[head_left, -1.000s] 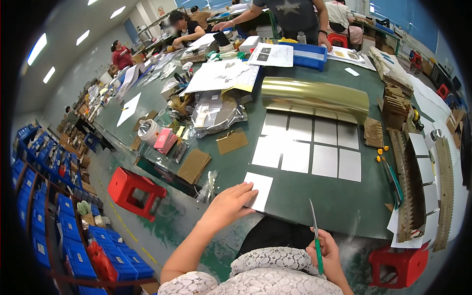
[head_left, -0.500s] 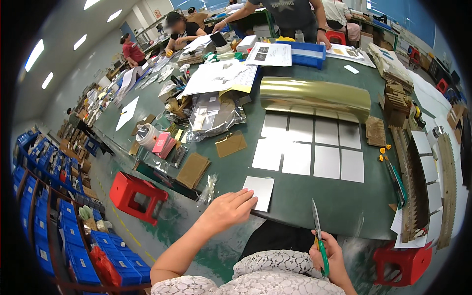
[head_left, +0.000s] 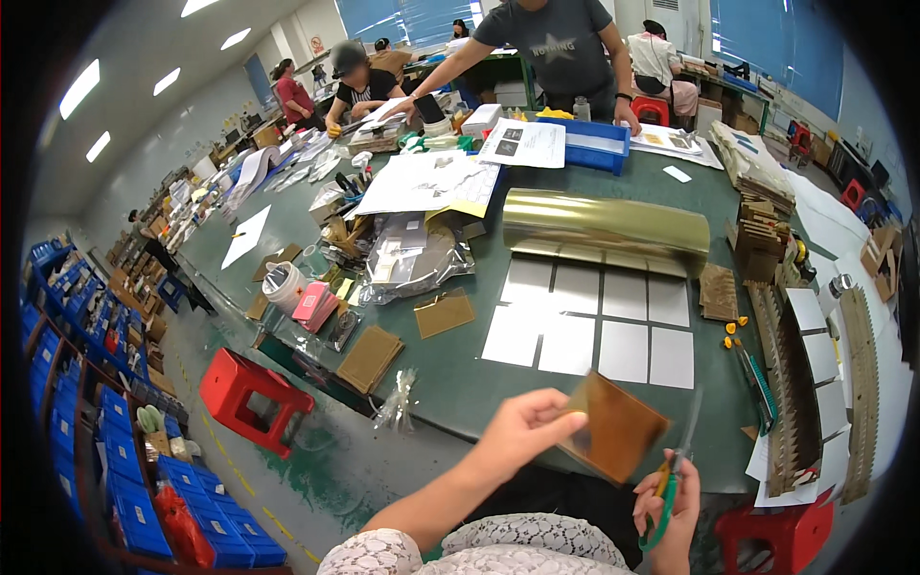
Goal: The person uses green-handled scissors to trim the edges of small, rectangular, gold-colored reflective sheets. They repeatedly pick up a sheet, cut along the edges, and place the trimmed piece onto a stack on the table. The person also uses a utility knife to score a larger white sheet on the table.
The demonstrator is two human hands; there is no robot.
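Note:
Between the thumb and fingers of my left hand (head_left: 525, 428) is a thin square sheet (head_left: 618, 429), its glossy brown-gold face turned up and tilted above the table's front edge. My right hand (head_left: 674, 510) grips scissors (head_left: 665, 508) with green handles, the blades pointing up and away, slightly blurred and close to the sheet's right corner. Beyond my hands, several white squares (head_left: 625, 352) lie in two rows on the green table. Behind them rests a large shiny gold roll (head_left: 606, 230), partly covering the far row.
Brown-gold square pieces (head_left: 370, 358) lie at the left edge, by a clear plastic scrap (head_left: 396, 401). A green cutter (head_left: 757, 388) and toothed metal strips (head_left: 856, 383) are at right. Red stools (head_left: 252, 398) stand below the table. Co-workers (head_left: 551, 53) are across it.
My left hand has lifted the square from the table's front edge and moved right; its brown face now shows instead of white. The scissors have shifted right and the view has tilted.

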